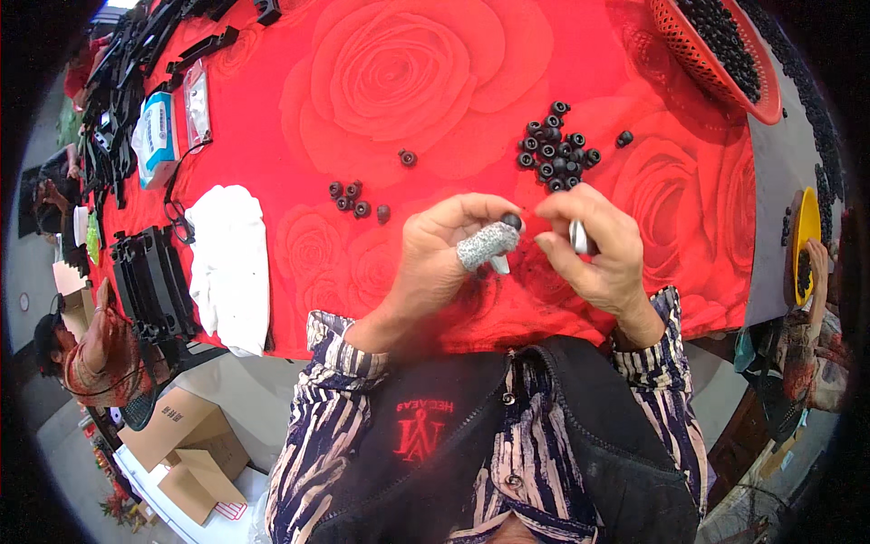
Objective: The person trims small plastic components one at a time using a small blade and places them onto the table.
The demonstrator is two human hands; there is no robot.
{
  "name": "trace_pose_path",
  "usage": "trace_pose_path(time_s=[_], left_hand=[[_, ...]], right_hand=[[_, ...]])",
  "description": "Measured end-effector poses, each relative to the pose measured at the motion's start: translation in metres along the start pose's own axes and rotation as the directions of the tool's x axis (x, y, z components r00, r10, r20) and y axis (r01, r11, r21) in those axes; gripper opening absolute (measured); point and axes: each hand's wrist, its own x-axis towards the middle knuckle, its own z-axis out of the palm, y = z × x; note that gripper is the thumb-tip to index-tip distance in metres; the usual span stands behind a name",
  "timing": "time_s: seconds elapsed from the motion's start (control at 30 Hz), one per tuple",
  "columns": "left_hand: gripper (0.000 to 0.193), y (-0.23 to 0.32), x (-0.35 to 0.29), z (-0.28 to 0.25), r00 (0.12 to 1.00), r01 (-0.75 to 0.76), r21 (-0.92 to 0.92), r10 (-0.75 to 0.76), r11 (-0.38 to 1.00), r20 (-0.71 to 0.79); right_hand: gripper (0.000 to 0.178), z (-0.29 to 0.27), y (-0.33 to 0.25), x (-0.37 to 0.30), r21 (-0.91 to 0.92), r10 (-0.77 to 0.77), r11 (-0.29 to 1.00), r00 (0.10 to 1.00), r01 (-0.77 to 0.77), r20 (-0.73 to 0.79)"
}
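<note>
Small, round, dark black part: raised over the table's near half, about midway along the near edge. Pinched in left hand, between index finger and thumb, the latter in a grey-speckled knit sleeve. Opposite, just apart: right hand, curled shut around a silvery, flat-looking object; too small to identify.

Step in hand, by the look: close handwork on a single part, left as holder, right as worker. Next move: probably calls for a steady left pinch and careful alignment, clear of fingertips.

Beyond, on the red rose-printed tablecloth: dense cluster of matching black parts, right of centre; smaller loose group to the left. At far right corner, orange-red perforated plastic basket, heaped with more.

Toward near left corner: crumpled white cloth, beside stacked black plastic bars. Past right edge: yellow basket, under a co-worker's hand.
</note>
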Motion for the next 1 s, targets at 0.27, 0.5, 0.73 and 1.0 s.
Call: trace_pose_path(time_s=[0.27,0.5,0.73,1.0], left_hand=[[0.022,0.0014,-0.0006,-0.0007,0.998,-0.019,-0.001,0.019,1.000,0.054],[0.022,0.0028,0.0016,0.0003,0.996,-0.038,0.039,0.034,0.999,0.087],[0.023,0.0011,0.0002,-0.0012,0.993,-0.053,0.082,0.044,0.995,0.109],[0.023,0.0033,-0.0015,0.0014,0.996,-0.034,0.095,0.025,0.995,0.089]], right_hand=[[0.022,-0.0052,-0.0052,-0.0004,0.238,0.343,0.899,0.929,-0.368,0.142],[0.023,0.0000,0.0009,0.0001,0.122,0.175,0.976,0.983,-0.181,0.060],[0.022,0.0019,0.0003,0.0010,0.071,0.174,0.981,0.983,-0.179,0.066],[0.023,0.0017,0.0004,0.0015,0.067,0.137,0.988,0.988,-0.142,0.071]])
